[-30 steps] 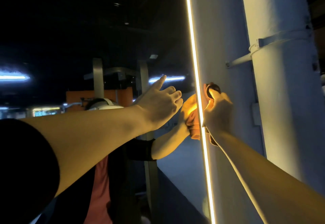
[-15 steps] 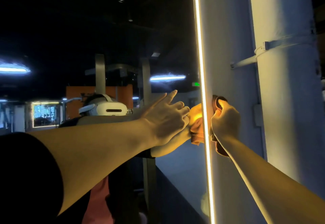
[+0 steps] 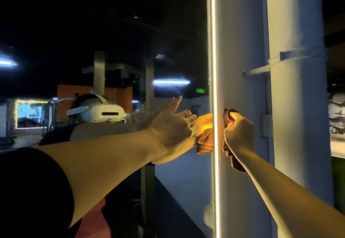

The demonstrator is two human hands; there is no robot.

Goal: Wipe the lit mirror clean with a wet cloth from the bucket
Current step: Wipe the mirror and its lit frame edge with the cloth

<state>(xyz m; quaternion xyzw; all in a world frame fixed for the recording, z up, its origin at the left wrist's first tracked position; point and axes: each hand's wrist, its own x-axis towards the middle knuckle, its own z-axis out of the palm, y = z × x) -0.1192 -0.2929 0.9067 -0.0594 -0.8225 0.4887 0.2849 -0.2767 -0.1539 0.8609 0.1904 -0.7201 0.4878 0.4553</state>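
Right hand (image 3: 239,135) grips the orange cloth (image 3: 230,118) against the mirror's (image 3: 112,32) lit right edge (image 3: 213,50); left hand (image 3: 172,131) rests on the glass, fingers loosely curled, index extended.

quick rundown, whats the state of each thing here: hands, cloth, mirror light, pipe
right hand: gripping the cloth against the mirror's lit edge
cloth: bunched in the right hand, hanging below it
left hand: on the mirror glass, forefinger out, other fingers curled, holds nothing
light strip: lit, running vertically along the mirror's edge
mirror: reflects the dark room, the person and the cloth
pipe: upright, bracketed to the wall
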